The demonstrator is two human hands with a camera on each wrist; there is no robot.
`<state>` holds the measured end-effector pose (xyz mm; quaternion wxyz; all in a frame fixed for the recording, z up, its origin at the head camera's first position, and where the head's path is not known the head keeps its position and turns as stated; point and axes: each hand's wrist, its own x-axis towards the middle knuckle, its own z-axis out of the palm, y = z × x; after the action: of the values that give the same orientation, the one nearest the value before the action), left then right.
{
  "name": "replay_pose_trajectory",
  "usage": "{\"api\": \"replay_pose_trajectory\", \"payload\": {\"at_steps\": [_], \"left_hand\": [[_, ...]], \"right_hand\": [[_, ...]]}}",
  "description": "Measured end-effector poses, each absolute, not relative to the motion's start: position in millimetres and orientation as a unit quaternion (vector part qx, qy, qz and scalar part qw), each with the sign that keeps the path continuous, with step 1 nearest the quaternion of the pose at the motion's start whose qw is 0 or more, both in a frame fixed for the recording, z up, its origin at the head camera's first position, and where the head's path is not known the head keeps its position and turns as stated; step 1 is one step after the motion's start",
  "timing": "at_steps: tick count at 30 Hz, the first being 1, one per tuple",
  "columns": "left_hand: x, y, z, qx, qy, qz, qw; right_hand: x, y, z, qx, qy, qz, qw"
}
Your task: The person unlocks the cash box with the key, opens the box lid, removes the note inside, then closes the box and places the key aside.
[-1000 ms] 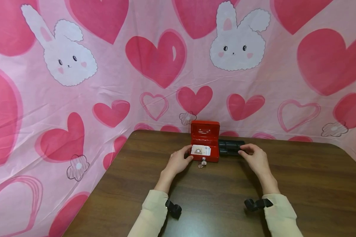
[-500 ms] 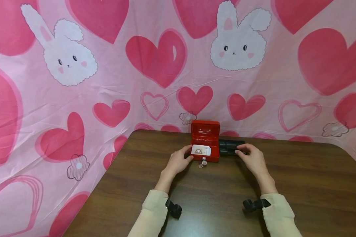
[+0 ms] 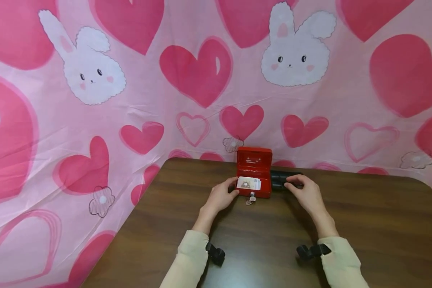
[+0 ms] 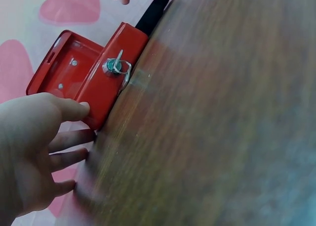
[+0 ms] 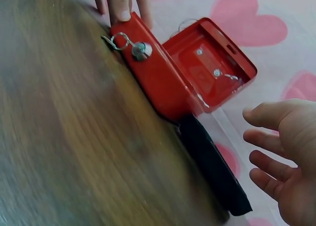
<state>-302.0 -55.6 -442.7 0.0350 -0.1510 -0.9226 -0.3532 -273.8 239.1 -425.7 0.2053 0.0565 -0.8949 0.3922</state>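
A small red cash box (image 3: 267, 191) stands with its lid (image 3: 253, 158) raised near the table's far edge. Banknotes (image 3: 248, 183) lie inside it, and a key (image 4: 118, 63) with a ring hangs from its front lock. My left hand (image 3: 221, 195) grips the box's left end, thumb at the front corner and fingers along the side. Against the box's right end lies a black coin tray (image 3: 278, 180), seen edge-on in the right wrist view. My right hand (image 3: 308, 193) hovers by the tray, fingers loosely bent and apart from it, holding nothing.
The brown wooden table (image 3: 259, 240) reaches toward me in front of the box. A pink cloth (image 3: 194, 24) printed with hearts and rabbits hangs close behind the table's far edge. Black wrist cameras (image 3: 216, 254) are strapped over both sleeves.
My right hand has shifted left along the black tray, covering more of it. My left hand stays on the cash box. The head view has turned slightly left.
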Motion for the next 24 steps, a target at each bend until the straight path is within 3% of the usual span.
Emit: {"api": "replay_pose_trajectory", "payload": {"at_steps": [24], "left_hand": [[-305, -55, -442, -0.149, -0.918, -0.368, 0.026]], "right_hand": [[-291, 203, -421, 0.082, -0.91, 0.377, 0.153]]}}
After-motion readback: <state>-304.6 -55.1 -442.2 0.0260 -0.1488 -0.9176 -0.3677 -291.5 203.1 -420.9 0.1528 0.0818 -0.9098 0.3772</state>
